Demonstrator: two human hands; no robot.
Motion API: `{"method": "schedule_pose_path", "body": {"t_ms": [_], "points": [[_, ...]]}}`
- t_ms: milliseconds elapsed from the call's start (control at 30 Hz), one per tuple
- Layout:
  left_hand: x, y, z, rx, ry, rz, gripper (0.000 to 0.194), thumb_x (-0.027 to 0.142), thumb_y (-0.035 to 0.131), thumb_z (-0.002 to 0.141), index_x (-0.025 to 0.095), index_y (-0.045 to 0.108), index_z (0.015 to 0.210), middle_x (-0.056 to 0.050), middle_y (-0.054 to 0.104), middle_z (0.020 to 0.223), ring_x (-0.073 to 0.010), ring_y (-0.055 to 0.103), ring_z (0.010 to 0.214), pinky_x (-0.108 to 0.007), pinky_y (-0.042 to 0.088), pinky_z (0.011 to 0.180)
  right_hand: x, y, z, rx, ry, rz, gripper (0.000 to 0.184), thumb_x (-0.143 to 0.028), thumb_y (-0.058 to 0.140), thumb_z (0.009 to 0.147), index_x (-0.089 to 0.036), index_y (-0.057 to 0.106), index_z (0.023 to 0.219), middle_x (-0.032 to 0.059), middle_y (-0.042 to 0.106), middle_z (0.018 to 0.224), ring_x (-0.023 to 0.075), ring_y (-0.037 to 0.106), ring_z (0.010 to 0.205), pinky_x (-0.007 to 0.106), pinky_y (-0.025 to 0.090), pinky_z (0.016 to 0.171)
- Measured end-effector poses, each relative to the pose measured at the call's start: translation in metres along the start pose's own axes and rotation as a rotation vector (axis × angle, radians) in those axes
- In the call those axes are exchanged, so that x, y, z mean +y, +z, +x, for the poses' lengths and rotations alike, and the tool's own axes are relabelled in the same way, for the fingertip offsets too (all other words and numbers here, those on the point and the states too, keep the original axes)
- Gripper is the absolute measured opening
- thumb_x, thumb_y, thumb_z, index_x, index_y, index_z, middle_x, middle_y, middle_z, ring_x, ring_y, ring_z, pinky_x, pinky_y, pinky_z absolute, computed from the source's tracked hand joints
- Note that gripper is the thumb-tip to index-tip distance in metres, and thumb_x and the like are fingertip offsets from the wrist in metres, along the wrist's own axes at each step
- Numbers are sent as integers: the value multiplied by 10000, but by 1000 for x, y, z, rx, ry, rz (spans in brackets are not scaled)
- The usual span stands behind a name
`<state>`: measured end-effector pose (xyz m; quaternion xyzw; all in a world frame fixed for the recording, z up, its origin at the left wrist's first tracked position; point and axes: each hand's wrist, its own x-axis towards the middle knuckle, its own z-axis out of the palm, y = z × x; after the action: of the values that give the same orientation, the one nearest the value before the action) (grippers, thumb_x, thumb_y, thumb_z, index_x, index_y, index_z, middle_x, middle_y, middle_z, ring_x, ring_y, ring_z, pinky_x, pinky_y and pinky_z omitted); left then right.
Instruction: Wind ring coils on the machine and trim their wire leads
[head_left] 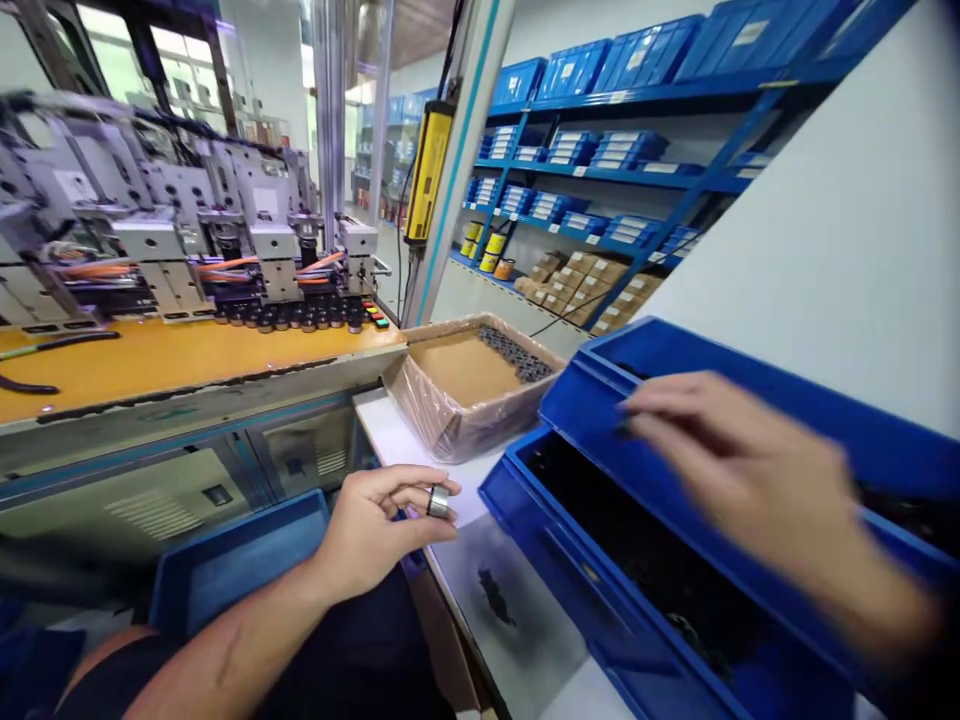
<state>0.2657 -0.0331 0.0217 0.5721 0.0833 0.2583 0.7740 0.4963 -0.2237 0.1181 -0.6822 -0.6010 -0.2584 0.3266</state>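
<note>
My left hand [375, 520] is in the lower middle, fingers curled around a small silver metal ring-shaped piece [439, 501] at its fingertips. At the right, my right hand [742, 460] is smeared by motion above the front edge of the upper blue bin [585, 400]. Thumb and fingers are pinched together on a small dark piece [624, 424], too blurred to name. Below it, the lower blue bin [570, 560] holds dark parts that are hard to make out.
A plastic-lined carton [442, 420] has dark parts along one side. On the left, an orange worktop [225, 355] carries a machine [165, 240], several black round parts [300, 316] and pliers [60, 343]. A blue tray [240, 560] sits below; blue shelving [645, 95] stands behind.
</note>
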Motion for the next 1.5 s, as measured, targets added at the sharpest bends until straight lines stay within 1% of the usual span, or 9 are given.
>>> {"method": "schedule_pose_path", "body": {"t_ms": [67,133,267,400,600,1167,1267,1367,1500], "points": [[-3,8,-1,-32,-30,35,353,131,855,602,138,744,937,-88,764,904,-179,727,773,-236,562,706,-41,31,-14,-105,-56,227,123,-128,579,894,-176,658,976,77,630,934,150,613,862,280,510,717],[-7,13,-2,-67,-61,49,353,141,860,602,135,748,937,-77,768,849,-178,727,772,-231,563,711,-71,61,-30,-91,-41,441,175,-71,538,892,-160,619,1020,70,608,914,134,605,839,255,525,698],[-14,20,-4,-86,-119,-61,372,114,874,563,131,743,910,-41,763,740,-151,721,679,-210,569,662,-88,87,-47,-60,-29,579,178,-40,546,869,-152,600,997,67,606,902,129,612,824,249,551,694],[-21,25,-2,-78,-124,-160,365,69,865,559,138,732,891,-39,774,781,-154,736,713,-210,584,685,-79,84,-46,-19,-53,565,202,-29,553,853,-149,609,1005,71,599,902,135,611,825,260,562,693],[-22,25,-2,-45,-64,-74,364,78,854,595,151,743,934,-37,776,803,-125,729,734,-164,561,702,-72,80,-49,-85,-178,531,365,-63,573,835,-106,558,1198,140,602,1039,196,598,966,343,569,788],[-10,21,-15,-65,-82,-37,411,-3,835,572,201,764,922,-25,781,817,-132,735,723,-186,599,703,-79,86,-50,83,-400,384,237,-52,617,840,-50,609,1077,109,596,907,161,577,868,321,568,734],[-16,32,-18,-8,-17,-53,389,8,827,597,209,752,921,-14,778,805,-118,731,723,-162,586,691,-78,90,-53,155,-420,302,271,-164,669,839,-32,595,1063,127,608,910,185,580,864,352,579,725],[-21,38,-19,25,80,-27,394,50,817,641,239,729,976,-17,772,879,-140,732,807,-183,586,707,-78,92,-55,198,-441,275,276,-122,637,838,-11,589,1086,145,610,920,209,582,887,378,584,735],[-14,28,-13,-12,433,377,447,54,828,627,240,738,1023,-42,743,975,-154,707,882,-220,574,784,-84,88,-56,163,-339,391,311,21,601,799,-28,579,1106,158,623,985,214,594,959,393,585,804]]}}
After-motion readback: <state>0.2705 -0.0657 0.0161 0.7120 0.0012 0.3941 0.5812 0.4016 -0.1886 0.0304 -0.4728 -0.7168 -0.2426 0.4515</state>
